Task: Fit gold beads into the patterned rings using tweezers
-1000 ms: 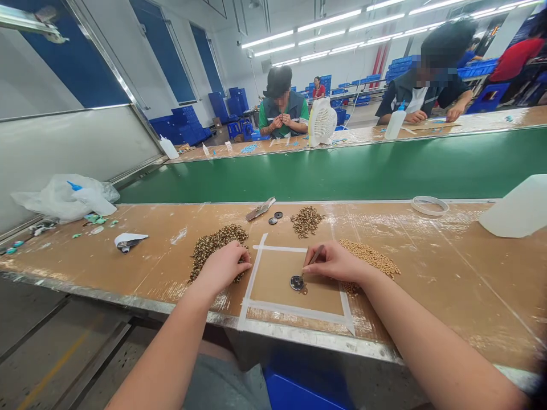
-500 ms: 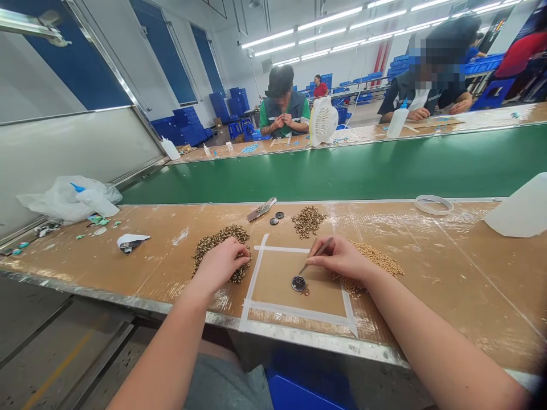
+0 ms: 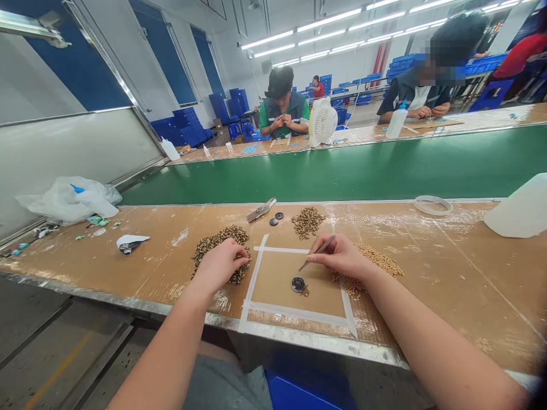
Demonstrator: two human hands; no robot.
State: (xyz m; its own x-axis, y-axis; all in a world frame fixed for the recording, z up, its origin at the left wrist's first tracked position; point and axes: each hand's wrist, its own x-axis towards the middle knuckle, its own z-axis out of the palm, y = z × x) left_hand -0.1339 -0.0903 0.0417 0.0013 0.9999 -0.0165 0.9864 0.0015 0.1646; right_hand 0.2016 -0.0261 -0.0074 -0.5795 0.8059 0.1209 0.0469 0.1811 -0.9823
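Note:
My right hand pinches thin metal tweezers, whose tip hangs just above and to the right of a small dark round disc. The disc lies inside a square of white tape on the brown bench. My left hand is curled, fingers pinched into a heap of small brass parts left of the square. What those fingers hold is too small to see. A heap of paler gold beads lies under and behind my right wrist.
A third brass heap, two dark discs and a metal tool lie behind the square. A tape ring, a white container and plastic bags sit farther off. Beyond a green conveyor, other people work.
My right hand has lifted the tweezers' tip off the disc and drawn it up and to the right. My left hand stays on the brass heap, fingers curling tighter.

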